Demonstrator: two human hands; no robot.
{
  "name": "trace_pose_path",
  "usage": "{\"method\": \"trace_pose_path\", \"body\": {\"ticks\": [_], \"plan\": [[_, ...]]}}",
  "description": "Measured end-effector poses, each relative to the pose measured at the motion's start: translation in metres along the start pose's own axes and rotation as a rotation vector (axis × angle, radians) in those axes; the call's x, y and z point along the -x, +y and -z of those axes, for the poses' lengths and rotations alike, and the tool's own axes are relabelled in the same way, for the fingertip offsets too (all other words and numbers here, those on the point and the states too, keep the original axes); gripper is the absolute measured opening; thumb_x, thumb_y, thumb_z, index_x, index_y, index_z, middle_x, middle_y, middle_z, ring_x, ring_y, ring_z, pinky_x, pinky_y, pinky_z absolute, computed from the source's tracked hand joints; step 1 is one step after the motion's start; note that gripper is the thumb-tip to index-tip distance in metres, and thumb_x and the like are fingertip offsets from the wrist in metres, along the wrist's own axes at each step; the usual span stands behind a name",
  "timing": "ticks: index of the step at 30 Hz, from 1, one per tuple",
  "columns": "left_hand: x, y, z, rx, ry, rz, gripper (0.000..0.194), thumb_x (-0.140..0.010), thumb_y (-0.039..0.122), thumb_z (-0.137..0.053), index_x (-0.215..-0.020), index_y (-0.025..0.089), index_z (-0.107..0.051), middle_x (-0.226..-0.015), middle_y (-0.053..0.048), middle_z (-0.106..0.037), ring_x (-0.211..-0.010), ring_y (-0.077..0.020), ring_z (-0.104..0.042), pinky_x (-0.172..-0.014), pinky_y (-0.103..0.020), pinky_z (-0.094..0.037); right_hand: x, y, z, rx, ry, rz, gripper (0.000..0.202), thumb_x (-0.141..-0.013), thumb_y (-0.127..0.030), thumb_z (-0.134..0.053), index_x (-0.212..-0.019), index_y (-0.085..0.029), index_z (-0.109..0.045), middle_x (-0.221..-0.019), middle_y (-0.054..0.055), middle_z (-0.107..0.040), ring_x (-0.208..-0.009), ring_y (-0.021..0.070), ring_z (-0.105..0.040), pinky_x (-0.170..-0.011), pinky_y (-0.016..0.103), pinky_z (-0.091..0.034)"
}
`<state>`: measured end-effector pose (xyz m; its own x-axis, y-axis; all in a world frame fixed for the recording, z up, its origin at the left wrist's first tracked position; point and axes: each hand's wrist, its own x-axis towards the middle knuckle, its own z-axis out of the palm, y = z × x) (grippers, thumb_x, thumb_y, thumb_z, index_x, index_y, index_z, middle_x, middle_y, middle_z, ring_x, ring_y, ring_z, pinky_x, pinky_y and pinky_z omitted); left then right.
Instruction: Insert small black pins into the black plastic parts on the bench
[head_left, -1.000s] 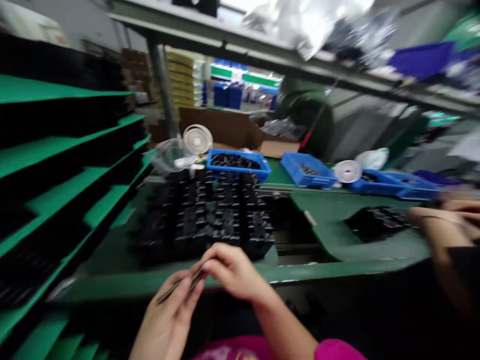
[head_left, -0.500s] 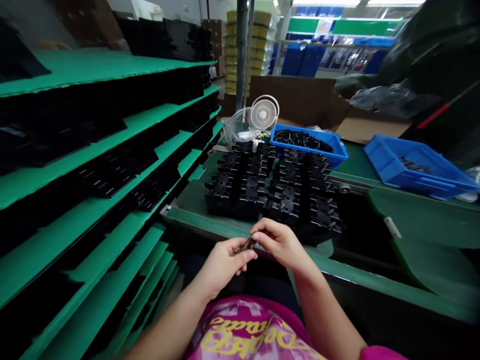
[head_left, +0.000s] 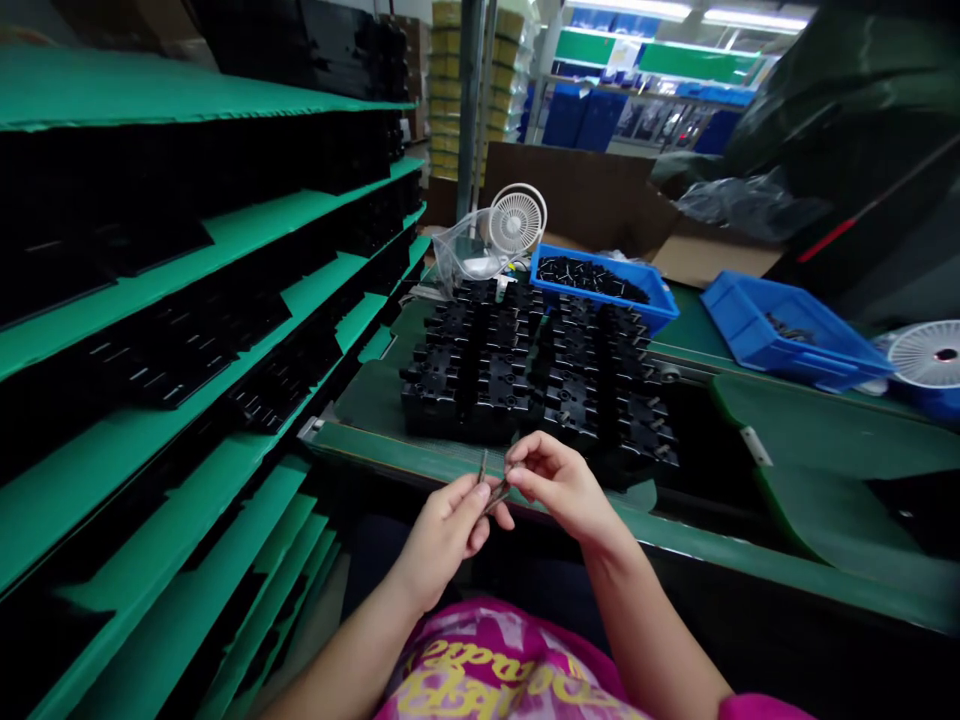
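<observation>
My left hand [head_left: 452,530] is closed on some thin metal pins [head_left: 497,494]; one pin [head_left: 483,464] sticks up between thumb and forefinger. Close beside it, my right hand [head_left: 553,482] pinches at the ends of the pins with thumb and fingertips. What exactly lies inside the fingers is partly hidden. Just beyond both hands, black plastic housings [head_left: 501,382] stand in rows on the green bench [head_left: 360,400]. Thin pins stick out of the housings in the right-hand row [head_left: 651,425].
Racks with green shelves [head_left: 247,440] full of black parts rise at my left. Behind the housings stands a blue bin [head_left: 660,305] of small black parts. Another blue bin [head_left: 795,330] is at the right. White fans [head_left: 517,222] and a cardboard box [head_left: 585,190] stand farther back.
My view has shifted a little to the right. The pins in my left hand have spread, and one now points upward. My right hand stays close to them.
</observation>
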<state>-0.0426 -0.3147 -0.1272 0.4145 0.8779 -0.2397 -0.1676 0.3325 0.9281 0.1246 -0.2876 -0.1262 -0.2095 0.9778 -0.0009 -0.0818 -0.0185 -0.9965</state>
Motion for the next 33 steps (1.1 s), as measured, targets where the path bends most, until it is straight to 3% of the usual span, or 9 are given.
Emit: {"method": "trace_pose_path", "body": {"ticks": [9,15,23,26,29,31,33], "plan": [[-0.013,-0.008,0.007,-0.001,0.131,0.009,0.023,-0.084,0.039,-0.056,-0.083,0.016,-0.055,-0.071,0.002,-0.054,-0.049,-0.0024,-0.032,-0.044,-0.019,-0.022,-0.020,0.005,-0.002,0.067,0.011,0.059,0.016,-0.076,-0.029,-0.070,-0.079,-0.017,-0.060,-0.075,0.000,-0.059,-0.059,0.0091,-0.050,-0.052,0.022,-0.041],[-0.015,-0.005,0.011,0.051,0.189,-0.019,0.032,-0.088,0.043,-0.047,-0.084,0.013,-0.059,-0.067,0.000,-0.054,-0.047,-0.0023,-0.031,-0.043,-0.019,-0.019,-0.028,0.004,-0.005,0.140,-0.001,0.111,0.013,-0.080,-0.028,-0.066,-0.077,-0.017,-0.060,-0.075,0.000,-0.056,-0.063,0.0096,-0.049,-0.057,0.023,-0.041],[-0.015,-0.007,0.012,0.194,0.208,0.098,0.032,-0.086,0.043,-0.052,-0.083,0.012,-0.059,-0.058,0.005,-0.045,-0.041,0.0000,-0.026,-0.038,-0.016,-0.013,-0.019,0.000,-0.009,0.183,-0.020,0.193,0.004,-0.084,-0.022,-0.061,-0.085,-0.019,-0.059,-0.087,0.003,-0.056,-0.077,0.0126,-0.053,-0.070,0.025,-0.044],[-0.013,-0.004,0.017,0.436,0.124,0.205,0.029,-0.085,0.041,-0.054,-0.076,0.013,-0.055,-0.053,0.008,-0.037,-0.039,0.0003,-0.022,-0.036,-0.014,-0.010,-0.014,-0.002,-0.009,0.151,-0.044,0.240,0.004,-0.084,-0.018,-0.061,-0.087,-0.020,-0.058,-0.090,0.003,-0.056,-0.082,0.0137,-0.054,-0.073,0.027,-0.044],[-0.007,0.000,0.025,0.741,-0.108,0.354,0.026,-0.085,0.036,-0.056,-0.073,0.013,-0.051,-0.051,0.010,-0.031,-0.039,0.0001,-0.017,-0.034,-0.012,-0.008,-0.011,-0.002,-0.010,0.091,-0.103,0.263,0.007,-0.084,-0.015,-0.060,-0.088,-0.021,-0.058,-0.089,0.003,-0.056,-0.080,0.0138,-0.054,-0.070,0.027,-0.045],[-0.002,0.003,0.030,0.830,-0.275,0.413,0.027,-0.086,0.035,-0.055,-0.071,0.014,-0.050,-0.049,0.010,-0.028,-0.038,-0.0003,-0.014,-0.033,-0.011,-0.009,-0.011,0.001,-0.012,0.014,-0.132,0.296,0.009,-0.083,-0.014,-0.061,-0.087,-0.021,-0.057,-0.085,0.003,-0.057,-0.076,0.0134,-0.054,-0.067,0.027,-0.044],[0.003,0.004,0.032,0.824,-0.365,0.396,0.029,-0.087,0.037,-0.053,-0.071,0.014,-0.050,-0.048,0.010,-0.027,-0.038,-0.0007,-0.014,-0.033,-0.011,-0.009,-0.011,0.005,-0.016,-0.082,-0.151,0.326,0.010,-0.082,-0.015,-0.062,-0.084,-0.022,-0.056,-0.081,0.001,-0.056,-0.073,0.0129,-0.053,-0.064,0.026,-0.044]]}}
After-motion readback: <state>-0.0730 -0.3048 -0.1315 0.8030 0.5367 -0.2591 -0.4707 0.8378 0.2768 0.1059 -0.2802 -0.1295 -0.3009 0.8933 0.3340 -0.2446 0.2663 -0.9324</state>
